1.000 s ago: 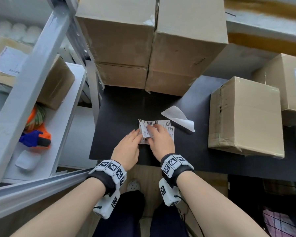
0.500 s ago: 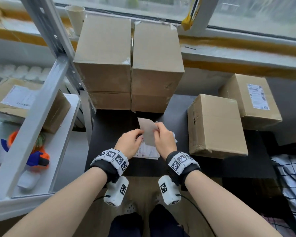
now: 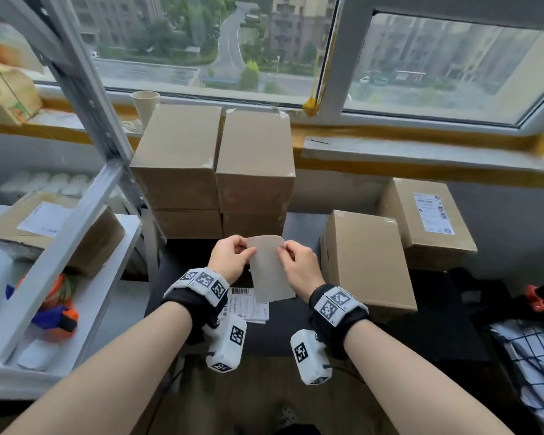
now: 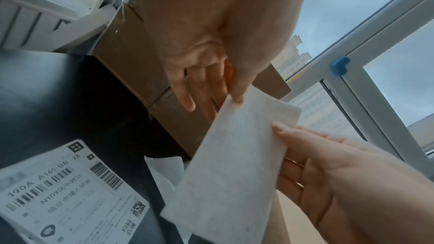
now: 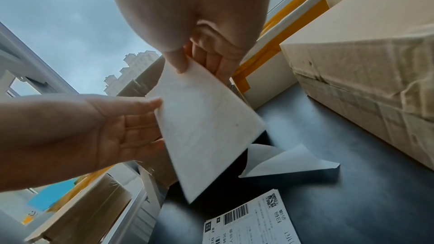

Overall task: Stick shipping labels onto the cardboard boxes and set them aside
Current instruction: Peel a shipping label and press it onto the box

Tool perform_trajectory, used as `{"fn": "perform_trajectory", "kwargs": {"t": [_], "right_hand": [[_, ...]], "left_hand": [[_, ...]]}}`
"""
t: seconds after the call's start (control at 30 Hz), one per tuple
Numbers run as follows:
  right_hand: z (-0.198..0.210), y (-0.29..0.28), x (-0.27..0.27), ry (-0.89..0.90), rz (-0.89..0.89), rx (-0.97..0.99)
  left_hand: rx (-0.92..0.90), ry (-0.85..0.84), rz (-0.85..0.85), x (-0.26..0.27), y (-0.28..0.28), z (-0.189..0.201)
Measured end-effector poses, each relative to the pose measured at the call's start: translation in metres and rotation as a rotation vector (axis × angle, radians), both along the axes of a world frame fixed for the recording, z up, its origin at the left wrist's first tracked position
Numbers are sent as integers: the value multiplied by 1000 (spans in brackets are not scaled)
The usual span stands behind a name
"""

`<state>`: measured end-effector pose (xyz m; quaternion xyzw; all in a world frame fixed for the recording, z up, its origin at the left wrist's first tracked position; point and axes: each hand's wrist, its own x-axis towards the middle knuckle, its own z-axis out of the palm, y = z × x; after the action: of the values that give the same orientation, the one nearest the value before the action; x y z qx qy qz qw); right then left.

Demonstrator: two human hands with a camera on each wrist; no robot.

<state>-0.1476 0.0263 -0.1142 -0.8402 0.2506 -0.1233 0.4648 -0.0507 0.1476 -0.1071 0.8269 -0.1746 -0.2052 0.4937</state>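
The shipping label [image 3: 269,268] is held in the air above the black bench [image 3: 446,321], in front of the stacked cardboard boxes [image 3: 214,171], with its blank side to the cameras. The left hand [image 3: 228,260] pinches its upper left corner and the right hand [image 3: 300,268] pinches its upper right edge; in both, thumb and fingers [image 4: 237,88] close on the paper, and the other fingers are loosely spread.

Under the wrists a pile of printed labels [image 3: 248,306] lies on the bench. On the top one I can read "190A A161-BB 28" and "N109", with barcodes and a QR code [image 4: 138,208]; the smaller writing is blurred. A peeled backing sheet [image 5: 288,162] lies curled beside the pile.

To the right, 1 plain cardboard box [image 3: 366,262] stands on the bench. Behind it a labelled box [image 3: 421,233] carries a white label with a barcode; its text is too small to read. Both forearms reach forward, with marker bands on the wrists.
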Motion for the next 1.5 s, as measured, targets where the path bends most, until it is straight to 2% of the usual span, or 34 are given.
{"fn": "perform_trajectory", "kwargs": {"t": [0.27,0.57,0.83,0.97,1.1,1.17,1.27,1.4,1.5], "right_hand": [[2,-19,-11,-37,-29,78],[2,-27,-12,-28,-7,82],[6,-20,3,-60,-38,23],[13,-14,12,-45,60,187],[18,-8,16,-55,93,526],[20,-7,16,-69,90,623],[17,-8,17,-79,66,704],[11,-8,20,-98,44,654],[11,-8,22,-133,7,695]], "left_hand": [[54,15,-38,-14,1,-1],[32,40,-99,-27,1,9],[-1,38,53,-16,-2,0],[-59,35,71,-16,-6,2],[-25,-1,-25,-15,-9,1],[5,-32,-48,-13,-9,0],[8,-75,-52,-12,-10,1],[0,-145,-44,-13,-13,5],[-35,-143,-28,-13,-15,6]]}}
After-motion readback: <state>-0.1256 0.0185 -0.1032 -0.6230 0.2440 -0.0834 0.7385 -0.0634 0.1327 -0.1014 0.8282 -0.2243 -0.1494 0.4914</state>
